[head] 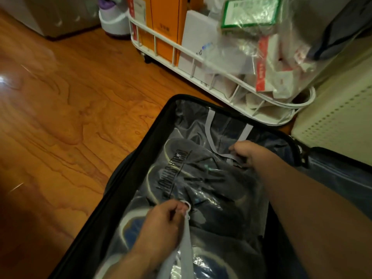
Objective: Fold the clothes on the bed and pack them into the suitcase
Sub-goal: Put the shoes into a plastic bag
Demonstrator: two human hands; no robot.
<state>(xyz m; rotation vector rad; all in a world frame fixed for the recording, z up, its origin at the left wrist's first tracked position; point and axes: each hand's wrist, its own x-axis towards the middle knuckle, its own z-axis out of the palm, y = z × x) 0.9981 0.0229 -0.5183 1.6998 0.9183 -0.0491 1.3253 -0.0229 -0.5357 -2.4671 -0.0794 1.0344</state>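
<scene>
An open black suitcase [141, 150] lies on the wooden floor and fills the lower middle of the view. Inside it lie clear plastic bags [201, 178] with dark shoes and dark items, one with black lettering. My left hand [161, 224] grips a white strap and ring of a bag near the suitcase's front. My right hand [247, 152] is curled round the white handle strap [213, 141] of the bag deeper inside. No bed shows in this view.
A white wire cart on wheels [201, 61] stands behind the suitcase, packed with orange boxes, a white box and plastic-wrapped packets. A cream panel with small holes [332, 121] is at the right. Wooden floor [60, 117] spreads to the left.
</scene>
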